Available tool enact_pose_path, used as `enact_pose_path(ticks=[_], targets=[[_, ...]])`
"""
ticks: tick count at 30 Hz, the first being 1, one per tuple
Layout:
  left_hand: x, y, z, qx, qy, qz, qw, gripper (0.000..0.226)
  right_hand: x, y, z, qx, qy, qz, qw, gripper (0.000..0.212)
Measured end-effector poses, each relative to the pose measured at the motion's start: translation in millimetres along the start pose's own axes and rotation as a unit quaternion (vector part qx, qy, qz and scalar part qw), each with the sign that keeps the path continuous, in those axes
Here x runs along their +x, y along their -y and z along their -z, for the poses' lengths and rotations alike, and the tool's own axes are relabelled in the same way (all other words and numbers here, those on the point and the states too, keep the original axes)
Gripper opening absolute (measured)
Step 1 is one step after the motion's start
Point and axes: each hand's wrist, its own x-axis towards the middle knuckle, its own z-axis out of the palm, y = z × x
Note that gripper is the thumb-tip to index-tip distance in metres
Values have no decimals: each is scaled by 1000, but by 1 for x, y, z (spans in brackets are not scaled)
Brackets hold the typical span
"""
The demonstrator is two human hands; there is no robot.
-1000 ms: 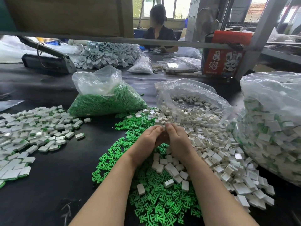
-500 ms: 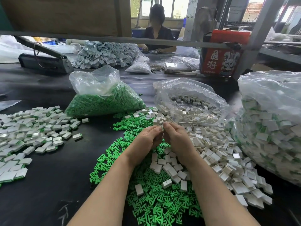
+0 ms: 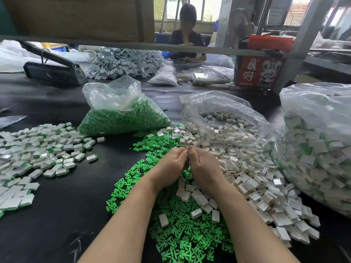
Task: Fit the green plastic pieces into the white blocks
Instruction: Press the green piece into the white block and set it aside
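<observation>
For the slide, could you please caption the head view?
Two bare hands meet fingertip to fingertip above loose green plastic pieces and white blocks.

A black table [image 3: 57, 215] carries everything. Loose green plastic pieces [image 3: 176, 236] lie spread over its near middle, and white blocks [image 3: 252, 183] spill across them toward the right. On the left sits a flat heap of assembled blocks [image 3: 34, 154] showing green edges. Farther back rest a clear bag of green pieces [image 3: 121, 118], an open bag of white blocks [image 3: 224, 122] and, at the right edge, a large bag of finished blocks [image 3: 319, 141]. Beyond them lie a grey pile [image 3: 125, 63], a small bag [image 3: 163, 76], a dark tool [image 3: 55, 69] and a red carton [image 3: 260, 69]
</observation>
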Motion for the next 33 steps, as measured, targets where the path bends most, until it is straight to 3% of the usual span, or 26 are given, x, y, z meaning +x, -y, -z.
enact_pose_path(ticks=[9,12,14,16,21,27,33], targets=[[-3,-2,-2,39,5,-21,999,23,-1,-3,0,10,-13,8,1000,46],[-1,3,0,-58,3,-7,998,25,1,-1,-1,153,10,-33,988,47],[-1,5,0,-98,-4,-10,995,25,4,0,1,304,14,-58,951,45],[-1,3,0,-97,-15,-20,995,23,7,0,5,366,-11,-69,928,44],[-7,-11,0,-42,-51,-84,994,24,9,0,9,383,-46,-89,918,45],[-7,-17,-2,7,-64,-95,993,26,3,10,15,400,48,-75,912,69],[-3,-18,-7,-29,-76,-110,991,21,-1,20,21,471,52,-100,875,66]])
